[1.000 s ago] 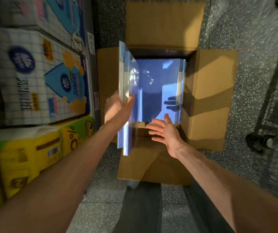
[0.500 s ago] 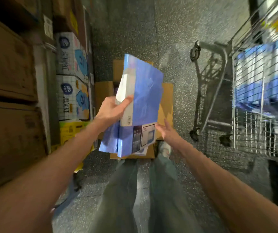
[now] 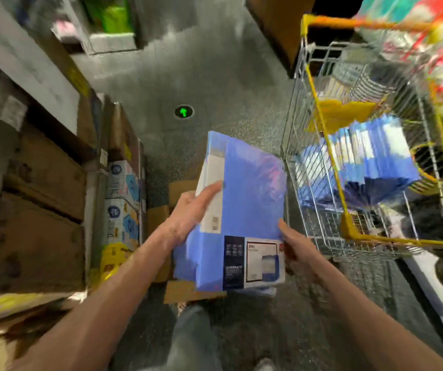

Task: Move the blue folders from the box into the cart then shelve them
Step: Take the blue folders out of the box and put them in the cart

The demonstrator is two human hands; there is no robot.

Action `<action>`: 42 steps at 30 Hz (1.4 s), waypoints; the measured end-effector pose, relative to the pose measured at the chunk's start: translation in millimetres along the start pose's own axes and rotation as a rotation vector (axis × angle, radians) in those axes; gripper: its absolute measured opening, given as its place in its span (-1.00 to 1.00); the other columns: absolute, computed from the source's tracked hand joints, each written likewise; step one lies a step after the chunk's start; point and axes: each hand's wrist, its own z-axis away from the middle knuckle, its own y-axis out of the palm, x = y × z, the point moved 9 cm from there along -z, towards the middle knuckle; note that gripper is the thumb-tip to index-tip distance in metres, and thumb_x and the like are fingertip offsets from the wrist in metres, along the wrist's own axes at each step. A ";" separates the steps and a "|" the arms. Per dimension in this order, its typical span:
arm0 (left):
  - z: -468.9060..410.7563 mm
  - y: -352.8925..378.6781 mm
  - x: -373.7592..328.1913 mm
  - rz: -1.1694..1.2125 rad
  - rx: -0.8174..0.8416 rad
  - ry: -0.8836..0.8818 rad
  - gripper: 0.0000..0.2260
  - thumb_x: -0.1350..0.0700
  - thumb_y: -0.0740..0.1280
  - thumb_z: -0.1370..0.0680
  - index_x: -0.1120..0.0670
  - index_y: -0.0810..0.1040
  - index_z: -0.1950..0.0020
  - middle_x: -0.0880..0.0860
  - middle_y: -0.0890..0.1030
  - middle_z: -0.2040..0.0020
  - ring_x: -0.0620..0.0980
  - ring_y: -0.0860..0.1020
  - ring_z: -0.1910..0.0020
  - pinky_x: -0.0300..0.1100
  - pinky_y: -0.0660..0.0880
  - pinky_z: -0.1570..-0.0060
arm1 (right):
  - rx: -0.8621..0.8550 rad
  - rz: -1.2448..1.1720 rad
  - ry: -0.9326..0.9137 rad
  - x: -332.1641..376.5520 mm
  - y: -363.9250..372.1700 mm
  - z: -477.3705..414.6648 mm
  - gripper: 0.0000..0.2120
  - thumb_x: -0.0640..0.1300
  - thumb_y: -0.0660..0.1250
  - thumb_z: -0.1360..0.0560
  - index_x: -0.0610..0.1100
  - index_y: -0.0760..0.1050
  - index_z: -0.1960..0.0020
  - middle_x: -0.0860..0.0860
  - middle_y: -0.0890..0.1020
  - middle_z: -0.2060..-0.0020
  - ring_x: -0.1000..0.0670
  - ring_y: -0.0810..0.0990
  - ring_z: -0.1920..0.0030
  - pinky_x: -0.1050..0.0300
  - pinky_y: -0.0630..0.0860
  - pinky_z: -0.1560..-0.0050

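Stack of blue folders [image 3: 247,199] held in the air between both hands, above the box [image 3: 159,223] and just left of the cart [image 3: 296,145], not touching it. Covers are translucent mid-blue plastic, glossy, with pinkish glare at upper right; motion blur softens the edges. A white spine label runs down the left side, with a small barcode near its lower end. A dark-and-white printed insert sits across the bottom of the front cover, text too small to read. At least two folders, lower corners fanned slightly at the left. Left hand [image 3: 188,212] grips the spine side, thumb laid over the white label. Right hand [image 3: 295,245] clasps the lower right edge, thumb on the rim, fingers hidden behind. Hands apart. A second batch of folders [image 3: 370,162], same blue, sits packed inside the cart's basket.
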 end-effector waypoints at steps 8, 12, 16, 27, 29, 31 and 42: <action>82.3 155.7 -39.0 0.106 -0.129 0.085 -0.57 -0.17 0.44 -0.50 0.20 0.66 -0.06 0.09 0.74 0.13 0.03 0.71 0.18 -0.10 0.64 0.14 | -0.229 -0.312 -0.146 -13.4 -145.7 127.3 -0.76 -0.01 0.45 -0.51 -0.15 0.59 -0.06 -0.14 0.72 -0.01 -0.17 0.69 -0.03 -0.23 0.58 -0.18; 103.5 212.9 -58.0 0.094 -0.147 0.154 -0.72 -0.06 0.39 -0.58 0.16 0.66 0.00 0.06 0.73 0.19 -0.02 0.70 0.26 -0.14 0.64 0.22 | -0.245 -0.366 -0.159 -12.6 -200.9 165.6 -0.71 -0.06 0.45 -0.51 -0.22 0.58 -0.14 -0.19 0.72 0.01 -0.19 0.71 0.06 -0.25 0.63 -0.05; 108.1 248.0 -80.8 -0.080 -0.191 0.244 -0.75 -0.07 0.36 -0.59 0.10 0.65 0.08 0.05 0.72 0.21 0.03 0.70 0.22 0.00 0.65 0.11 | -0.258 -0.406 -0.160 -13.6 -242.6 177.5 -0.80 -0.13 0.42 -0.54 -0.18 0.56 -0.13 -0.18 0.72 0.04 -0.16 0.71 0.18 -0.13 0.67 0.15; 38.2 326.6 -129.1 -0.131 -0.203 0.342 -0.74 -0.04 0.38 -0.60 0.16 0.66 -0.02 0.04 0.70 0.19 -0.02 0.67 0.28 -0.13 0.57 0.31 | -0.352 -0.286 -0.061 -4.6 -317.2 119.2 -0.74 -0.05 0.32 -0.61 -0.23 0.55 -0.16 -0.07 0.65 0.11 0.03 0.63 0.26 0.29 0.50 0.48; 5.7 340.1 -140.5 -0.137 -0.191 0.347 -0.75 -0.01 0.36 -0.61 0.17 0.65 -0.03 0.04 0.69 0.18 -0.05 0.65 0.29 -0.19 0.53 0.35 | -0.377 -0.210 -0.044 5.1 -330.9 99.0 -0.73 -0.02 0.30 -0.62 -0.25 0.57 -0.05 -0.08 0.64 0.15 0.03 0.61 0.27 0.24 0.56 0.39; -27.4 353.8 -156.8 -0.179 -0.189 0.388 -0.79 0.04 0.34 -0.63 0.17 0.65 -0.03 0.06 0.67 0.17 -0.11 0.59 0.32 -0.32 0.45 0.43 | -0.413 -0.102 -0.024 12.0 -348.3 70.1 -0.55 0.11 0.26 -0.56 -0.31 0.59 0.00 -0.18 0.66 0.07 -0.08 0.63 0.13 -0.02 0.64 0.08; -171.0 407.5 -191.4 -0.308 -0.184 0.348 -0.71 -0.07 0.37 -0.57 0.16 0.65 0.04 0.13 0.70 0.11 0.12 0.66 0.08 -0.03 0.53 0.15 | -0.421 -0.126 0.140 35.7 -414.7 -0.2 -0.74 -0.03 0.16 -0.67 -0.20 0.51 -0.05 -0.09 0.59 0.16 -0.01 0.49 0.35 0.19 0.32 0.44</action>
